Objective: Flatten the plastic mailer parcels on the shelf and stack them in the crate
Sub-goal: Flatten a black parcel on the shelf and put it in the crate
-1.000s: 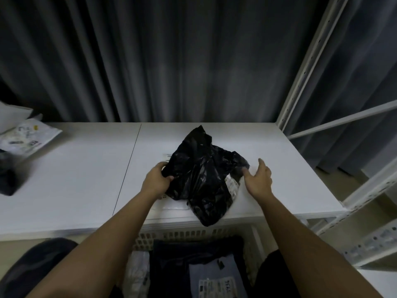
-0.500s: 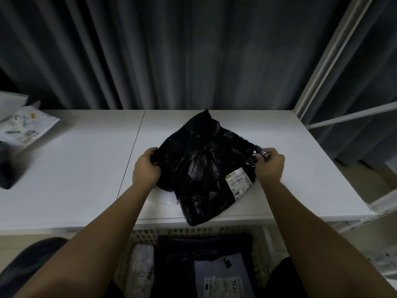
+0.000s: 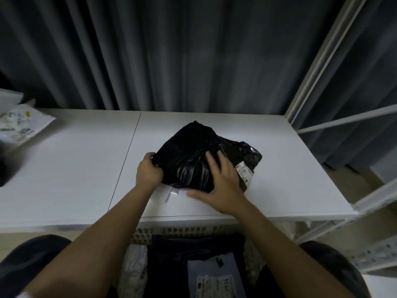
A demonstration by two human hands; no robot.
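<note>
A crumpled black plastic mailer [image 3: 189, 151] with a white shipping label lies on the white shelf [image 3: 75, 168], right of the centre seam. My left hand [image 3: 149, 172] grips its left edge with curled fingers. My right hand [image 3: 222, 181] lies flat on top of it, fingers spread, pressing down near the label. Below the shelf's front edge stands the white perforated crate [image 3: 176, 231], holding a dark mailer and a grey labelled mailer [image 3: 214, 276].
More parcels, a white printed mailer [image 3: 19, 125] and a dark one [image 3: 3, 171], lie at the shelf's far left. A white metal rack upright [image 3: 318, 61] and cross rails stand on the right. Grey curtains hang behind the shelf.
My right hand let go of the mailer's right corner and moved on top of it, palm down. The mailer now lies lower and flatter on the shelf. The left hand keeps its grip.
</note>
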